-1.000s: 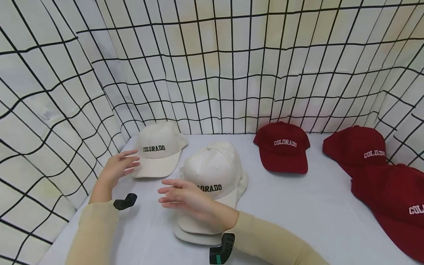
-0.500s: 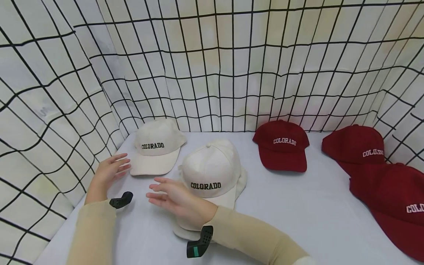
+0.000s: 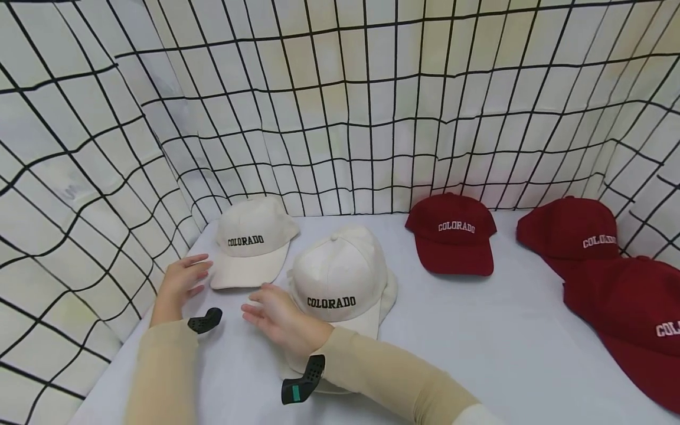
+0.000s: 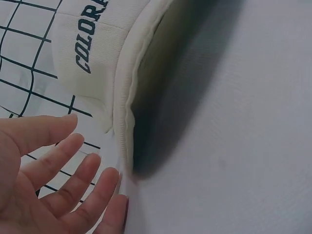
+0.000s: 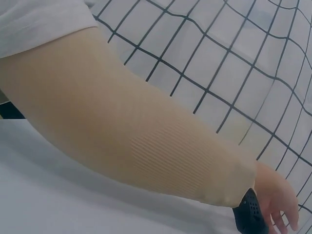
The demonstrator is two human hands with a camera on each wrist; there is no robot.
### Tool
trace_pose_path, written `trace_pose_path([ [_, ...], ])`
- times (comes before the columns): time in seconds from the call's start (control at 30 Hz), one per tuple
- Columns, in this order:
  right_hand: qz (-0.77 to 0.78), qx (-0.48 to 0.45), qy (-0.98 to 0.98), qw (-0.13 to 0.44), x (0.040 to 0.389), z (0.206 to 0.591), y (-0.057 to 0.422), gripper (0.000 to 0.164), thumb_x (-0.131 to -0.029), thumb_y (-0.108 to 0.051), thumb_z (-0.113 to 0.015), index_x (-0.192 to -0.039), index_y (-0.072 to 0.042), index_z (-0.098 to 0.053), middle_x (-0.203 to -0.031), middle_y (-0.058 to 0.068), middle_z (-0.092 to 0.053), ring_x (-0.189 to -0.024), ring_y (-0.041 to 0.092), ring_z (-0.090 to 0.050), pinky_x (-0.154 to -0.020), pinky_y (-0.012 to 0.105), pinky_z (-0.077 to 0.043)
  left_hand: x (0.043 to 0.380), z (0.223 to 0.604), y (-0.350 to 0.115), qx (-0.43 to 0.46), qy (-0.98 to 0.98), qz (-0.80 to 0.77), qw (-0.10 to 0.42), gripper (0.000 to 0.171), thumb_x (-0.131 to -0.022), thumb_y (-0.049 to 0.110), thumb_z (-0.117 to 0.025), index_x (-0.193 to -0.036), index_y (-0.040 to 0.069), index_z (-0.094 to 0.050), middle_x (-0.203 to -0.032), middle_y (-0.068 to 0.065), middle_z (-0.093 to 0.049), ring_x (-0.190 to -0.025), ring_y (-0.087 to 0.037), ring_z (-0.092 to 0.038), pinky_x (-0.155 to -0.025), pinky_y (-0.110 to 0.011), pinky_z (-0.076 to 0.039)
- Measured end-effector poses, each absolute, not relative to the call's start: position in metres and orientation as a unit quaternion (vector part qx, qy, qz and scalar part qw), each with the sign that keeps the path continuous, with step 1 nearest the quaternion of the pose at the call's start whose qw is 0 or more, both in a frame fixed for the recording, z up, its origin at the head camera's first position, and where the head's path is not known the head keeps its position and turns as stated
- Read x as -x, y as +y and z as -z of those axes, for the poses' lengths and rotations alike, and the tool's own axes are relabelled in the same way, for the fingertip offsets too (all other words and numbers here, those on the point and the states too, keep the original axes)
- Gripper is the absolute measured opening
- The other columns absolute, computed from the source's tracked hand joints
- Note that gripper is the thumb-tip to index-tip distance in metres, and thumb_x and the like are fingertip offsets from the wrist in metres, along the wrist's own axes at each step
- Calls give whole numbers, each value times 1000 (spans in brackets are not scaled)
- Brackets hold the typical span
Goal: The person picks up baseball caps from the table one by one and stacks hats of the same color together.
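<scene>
A white baseball cap [image 3: 255,233] with dark COLORADO lettering stands at the back left. Beside the left edge of its brim is my left hand [image 3: 180,280], fingers loosely extended and holding nothing. The left wrist view has those fingers [image 4: 68,190] close to the brim [image 4: 124,112]; whether they touch it I cannot tell. A stack of white caps [image 3: 340,277] sits in the middle. My right hand [image 3: 281,316] hovers over the stack's left front, fingers relaxed and nothing gripped, hiding part of the lower brims. The right wrist view mostly shows the left sleeve [image 5: 146,126].
One dark red cap [image 3: 451,236] sits at the back, right of centre. More dark red caps [image 3: 632,319] line the right side, partly cut off by the frame. White walls with a black grid [image 3: 372,106] enclose the white table [image 3: 467,330] behind and at both sides.
My right hand has moved left across the central stack, uncovering its lettering. The left hand drew left, away from the back-left cap's brim, then came slightly back. The caps stayed put.
</scene>
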State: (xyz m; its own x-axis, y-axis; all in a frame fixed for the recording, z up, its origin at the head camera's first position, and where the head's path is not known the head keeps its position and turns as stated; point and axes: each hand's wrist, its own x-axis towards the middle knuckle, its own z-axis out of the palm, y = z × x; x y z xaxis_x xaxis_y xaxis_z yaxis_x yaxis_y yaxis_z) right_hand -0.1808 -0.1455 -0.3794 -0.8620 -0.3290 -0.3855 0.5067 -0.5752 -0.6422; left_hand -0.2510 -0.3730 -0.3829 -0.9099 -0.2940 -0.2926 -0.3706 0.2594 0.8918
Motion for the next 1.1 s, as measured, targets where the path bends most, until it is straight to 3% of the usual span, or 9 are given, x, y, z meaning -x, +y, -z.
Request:
trace_pose_path([
  [0.17,886,-137,389,213,188,377,-153,63,-93,11,-52,-153,8,-34,-146,32,-39,-127,46,-51,-108,51,-44,258,387,-372,208,814,-542,34,68,-103,24,-60,-158,-3,-30,-163,-25,-26,-147,-42,-31,-111,-53,-38],
  [0.4,896,-157,383,160,196,380,-159,54,-98,7,-47,-150,10,-35,-138,32,-45,-125,46,-53,-108,50,-44,265,390,-368,231,830,-506,43,72,-99,29,-63,-155,-7,-35,-160,-27,-30,-142,-40,-36,-108,-47,-41],
  [0.63,881,-163,417,150,200,375,-164,61,-98,1,-50,-154,8,-29,-149,35,-37,-139,48,-38,-113,56,-36,269,387,-364,232,878,-413,63,81,-98,42,-63,-151,-13,-35,-157,-33,-31,-131,-42,-43,-102,-49,-47],
  [0.87,859,-186,455,144,211,374,-165,66,-96,-4,-52,-157,1,-29,-161,27,-24,-148,44,-25,-116,59,-28,273,387,-361,204,899,-376,90,95,-96,52,-63,-150,-19,-29,-153,-38,-31,-111,-36,-47,-81,-37,-46],
  [1.0,848,-190,469,157,218,374,-162,68,-95,-5,-54,-158,1,-28,-161,26,-25,-149,42,-24,-116,58,-29,274,386,-358,211,896,-379,99,99,-95,54,-65,-151,-18,-26,-155,-38,-27,-120,-39,-43,-97,-45,-46],
  [1.1,843,-194,474,164,221,374,-162,69,-95,-4,-55,-158,1,-28,-162,25,-25,-148,40,-26,-115,56,-32,273,385,-357,213,890,-389,107,101,-95,54,-65,-152,-18,-24,-157,-39,-23,-134,-44,-38,-112,-53,-37],
])
